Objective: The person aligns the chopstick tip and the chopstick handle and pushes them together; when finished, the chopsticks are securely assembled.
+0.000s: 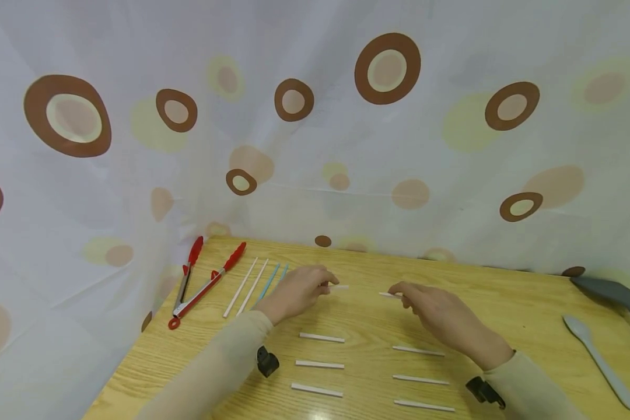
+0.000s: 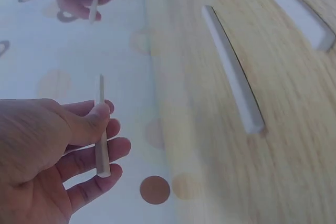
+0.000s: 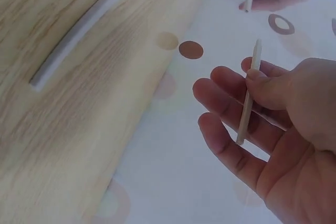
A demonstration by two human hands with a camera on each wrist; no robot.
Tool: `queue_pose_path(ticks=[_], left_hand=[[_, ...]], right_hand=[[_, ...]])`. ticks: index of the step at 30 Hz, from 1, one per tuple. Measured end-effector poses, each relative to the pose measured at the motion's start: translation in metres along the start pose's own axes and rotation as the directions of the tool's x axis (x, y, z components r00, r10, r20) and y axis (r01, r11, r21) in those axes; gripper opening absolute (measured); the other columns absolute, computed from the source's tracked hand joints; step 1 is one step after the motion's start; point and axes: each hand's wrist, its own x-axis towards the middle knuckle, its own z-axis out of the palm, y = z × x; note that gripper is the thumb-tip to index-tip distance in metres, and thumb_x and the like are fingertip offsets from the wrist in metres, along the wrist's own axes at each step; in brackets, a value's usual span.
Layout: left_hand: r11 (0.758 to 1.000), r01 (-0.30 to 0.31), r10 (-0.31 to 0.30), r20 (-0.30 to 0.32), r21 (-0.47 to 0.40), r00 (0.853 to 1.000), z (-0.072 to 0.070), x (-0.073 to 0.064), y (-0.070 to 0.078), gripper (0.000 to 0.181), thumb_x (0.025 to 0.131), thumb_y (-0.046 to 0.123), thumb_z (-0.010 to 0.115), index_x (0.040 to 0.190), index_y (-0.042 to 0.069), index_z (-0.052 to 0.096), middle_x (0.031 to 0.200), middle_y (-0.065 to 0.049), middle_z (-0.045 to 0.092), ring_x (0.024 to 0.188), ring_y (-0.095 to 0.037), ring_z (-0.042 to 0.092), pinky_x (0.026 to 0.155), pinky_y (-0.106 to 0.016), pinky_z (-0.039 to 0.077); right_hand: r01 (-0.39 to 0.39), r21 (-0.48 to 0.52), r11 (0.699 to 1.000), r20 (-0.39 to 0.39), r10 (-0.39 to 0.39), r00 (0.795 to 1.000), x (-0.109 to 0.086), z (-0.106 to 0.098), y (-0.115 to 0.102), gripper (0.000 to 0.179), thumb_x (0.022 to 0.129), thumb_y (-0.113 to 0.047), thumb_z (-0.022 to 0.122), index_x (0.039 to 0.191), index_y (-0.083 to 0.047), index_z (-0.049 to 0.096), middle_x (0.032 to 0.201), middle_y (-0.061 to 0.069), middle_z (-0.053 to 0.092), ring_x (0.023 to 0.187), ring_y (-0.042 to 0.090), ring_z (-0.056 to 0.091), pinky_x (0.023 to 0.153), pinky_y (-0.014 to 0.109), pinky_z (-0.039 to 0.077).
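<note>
Table (image 1: pixel 367 326), wood-grain top: left column of three short white sticks (image 1: pixel 319 364), right column of three short tapered sticks (image 1: pixel 421 380), gap between. One more per hand, over the table's far part. Left hand (image 1: pixel 299 291) pinched the left-hand stick (image 2: pixel 102 156) between thumb and fingers, the remaining fingers loosely bent. Right hand (image 1: pixel 443 318) had the same partly closed pinch on the right-hand stick (image 3: pixel 245 111). In the head view the held sticks pointed toward each other, ends apart.

Good handling likely meant a light pinch near mid-stick, both sticks kept level, spare fingers clear of the ends. If either was to be put down, lowering it flat and parallel to its column looked safest; one end landing first could have skewed it. Left sleeve needed watching near the long white sticks (image 1: pixel 241 288) and blue sticks (image 1: pixel 269 282).

Lower ends of the blue sticks were hidden behind the left arm. Fingers covered much of each held stick in the head view. Dark turner (image 1: pixel 606 290) had its handle cut off at the right edge. Stick material hard to tell; exact height above the table, too.
</note>
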Motion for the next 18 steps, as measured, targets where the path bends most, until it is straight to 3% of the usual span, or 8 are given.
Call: queue_pose_path(ticks=[11,18], left_hand=[[0.990,-0.077,0.090,-0.105,0.122,0.990,-0.012,-0.003,0.023,0.016,0.097,0.012,0.066,0.111,0.020,0.066,0.101,0.006,0.065,0.080,-0.010,0.064,0.058,-0.018,0.047],[0.986,-0.104,0.119,-0.112,0.127,0.987,-0.017,-0.002,0.031,0.016,0.097,0.013,0.066,0.111,0.020,0.066,0.102,0.006,0.065,0.082,-0.010,0.065,0.059,-0.017,0.047]], right_hand=[[0.019,0.016,1.000,-0.069,-0.017,0.997,0.014,-0.004,-0.012,0.058,0.073,0.026,0.069,0.117,-0.012,0.060,0.087,0.001,0.065,0.069,0.013,0.063,0.049,0.021,0.044],[0.058,0.019,0.998,-0.099,-0.056,0.994,0.021,-0.006,-0.017,0.061,0.070,0.027,0.070,0.117,-0.011,0.060,0.085,-0.001,0.064,0.066,0.012,0.062,0.052,0.022,0.047]])
